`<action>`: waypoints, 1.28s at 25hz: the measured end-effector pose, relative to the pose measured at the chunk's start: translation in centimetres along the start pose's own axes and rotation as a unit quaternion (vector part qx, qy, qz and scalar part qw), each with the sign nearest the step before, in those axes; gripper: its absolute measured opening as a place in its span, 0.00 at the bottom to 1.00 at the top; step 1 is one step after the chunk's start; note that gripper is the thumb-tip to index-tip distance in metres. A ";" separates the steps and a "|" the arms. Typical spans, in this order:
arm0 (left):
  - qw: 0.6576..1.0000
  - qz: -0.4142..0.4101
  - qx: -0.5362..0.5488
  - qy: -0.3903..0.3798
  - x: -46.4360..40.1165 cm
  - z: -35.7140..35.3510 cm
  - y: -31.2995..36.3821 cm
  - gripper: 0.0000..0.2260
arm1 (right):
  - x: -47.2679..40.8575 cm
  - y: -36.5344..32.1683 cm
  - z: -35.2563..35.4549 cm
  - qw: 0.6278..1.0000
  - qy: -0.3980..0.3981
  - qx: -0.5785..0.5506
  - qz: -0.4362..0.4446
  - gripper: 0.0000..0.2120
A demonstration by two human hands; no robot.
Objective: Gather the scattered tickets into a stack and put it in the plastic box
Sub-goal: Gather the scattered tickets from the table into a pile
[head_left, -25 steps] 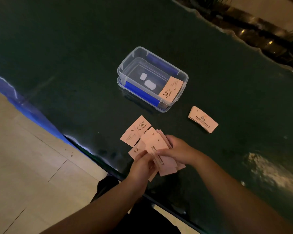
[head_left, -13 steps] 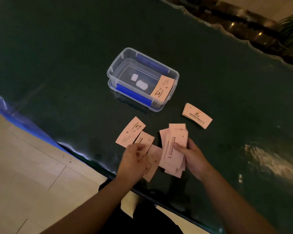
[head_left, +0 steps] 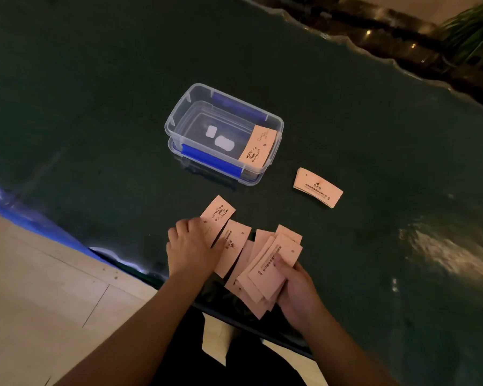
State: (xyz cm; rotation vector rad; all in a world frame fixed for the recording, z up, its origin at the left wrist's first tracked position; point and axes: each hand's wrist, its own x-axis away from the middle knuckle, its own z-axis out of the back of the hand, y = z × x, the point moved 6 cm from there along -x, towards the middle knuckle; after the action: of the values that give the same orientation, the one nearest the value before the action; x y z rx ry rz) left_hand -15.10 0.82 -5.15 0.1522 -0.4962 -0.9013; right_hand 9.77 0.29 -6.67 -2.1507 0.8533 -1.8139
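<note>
My right hand [head_left: 296,288] grips a loose fan of pink tickets [head_left: 265,270] near the table's front edge. My left hand [head_left: 188,247] lies flat on the table, fingers over the corner of a single pink ticket [head_left: 219,211] with a coffee-cup print. A second loose ticket [head_left: 232,249] lies between my hands. Farther back stands the clear plastic box [head_left: 179,117] with blue clips, open, with one ticket [head_left: 258,146] leaning inside at its right end. A small neat stack of tickets [head_left: 317,188] lies right of the box.
The dark green table [head_left: 95,79] has a wavy front edge [head_left: 117,259] close to my body. Pale floor tiles [head_left: 39,288] lie at lower left. Plants and a dark ledge [head_left: 402,32] run behind the table's far edge.
My hands have parted: the right one kept the ticket fan and drew it right, while the left moved left and forward onto the loose single ticket.
</note>
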 end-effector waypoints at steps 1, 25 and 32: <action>1.000 0.013 0.003 -0.008 -0.6 0.2 -0.2 0.36 | 0.1 0.0 0.2 1.000 0.003 -0.002 0.001 0.16; 0.975 -0.043 0.095 -0.194 3.7 -2.5 2.7 0.19 | 1.7 0.9 -0.5 0.998 0.030 0.029 0.043 0.12; 0.979 -0.042 0.089 -0.177 3.7 -2.2 3.5 0.16 | 2.0 0.2 1.8 0.995 0.059 -0.040 0.070 0.10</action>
State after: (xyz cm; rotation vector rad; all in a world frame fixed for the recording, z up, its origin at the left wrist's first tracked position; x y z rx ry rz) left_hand -9.64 -0.06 -4.67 0.1768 -0.9076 -0.9705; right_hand 11.60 -1.38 -5.54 -1.9885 1.0911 -1.8813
